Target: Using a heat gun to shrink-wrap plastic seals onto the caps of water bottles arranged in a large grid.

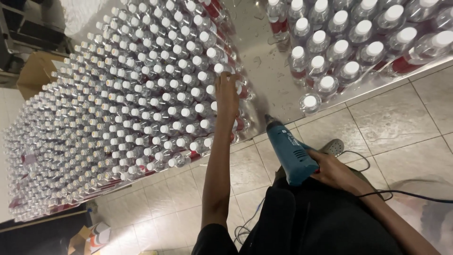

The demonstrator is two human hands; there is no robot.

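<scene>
The left hand (227, 97) stretches out, fingers together, flat on the white caps at the near edge of the big bottle block (118, 104), while the right hand (332, 172) grips a blue heat gun (289, 152) just beside that block, nozzle toward the shiny gap before a smaller bottle group (349, 47).

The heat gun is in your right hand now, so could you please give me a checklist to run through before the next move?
1. Grip on the blue heat gun: right hand wraps its rear; ok.
2. Nozzle direction: points toward the metal table edge, away from the body; ok.
3. Left hand clear of the nozzle: rests on the bottle pack, close by; not ok.
4. Black cord: trails across the tile floor near the feet; not ok.
5. Gun switched on: cannot tell.
</scene>
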